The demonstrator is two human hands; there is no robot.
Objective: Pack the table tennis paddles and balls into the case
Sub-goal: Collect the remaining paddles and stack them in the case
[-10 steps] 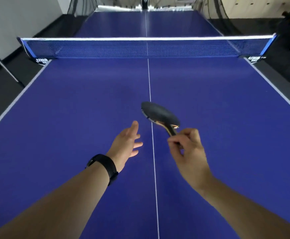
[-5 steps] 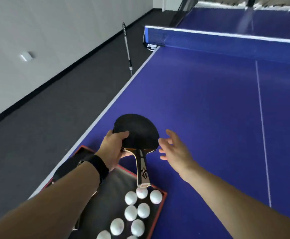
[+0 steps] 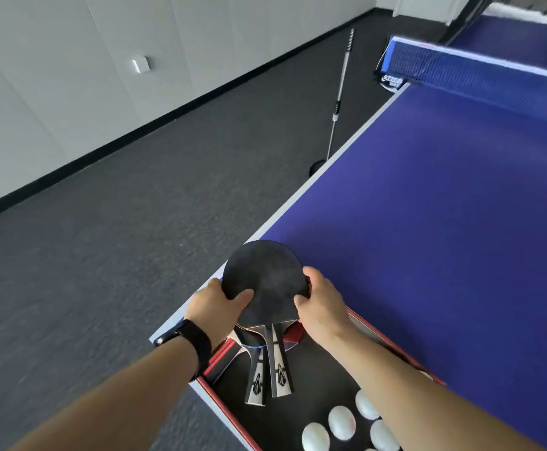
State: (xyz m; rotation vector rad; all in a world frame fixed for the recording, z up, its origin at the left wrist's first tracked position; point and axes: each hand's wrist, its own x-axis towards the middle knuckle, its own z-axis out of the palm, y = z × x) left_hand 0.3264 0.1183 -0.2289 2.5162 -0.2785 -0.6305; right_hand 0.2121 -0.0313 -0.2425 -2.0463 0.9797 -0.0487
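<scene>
Head view: both hands held the top paddle [image 3: 265, 281] by its black blade. The left hand [image 3: 218, 304] gripped the rim at nine o'clock, thumb curled onto the face; the right hand [image 3: 322, 304] pinched the rim at three o'clock. That paddle lay over other paddles [image 3: 255, 356], handles fanning toward six o'clock, inside the open red-edged case [image 3: 224, 408] at the corner of the blue table [image 3: 428, 222]. White balls [image 3: 342, 421] sat in the case at five o'clock from the handles. The net [image 3: 461, 65] stood at one o'clock.
</scene>
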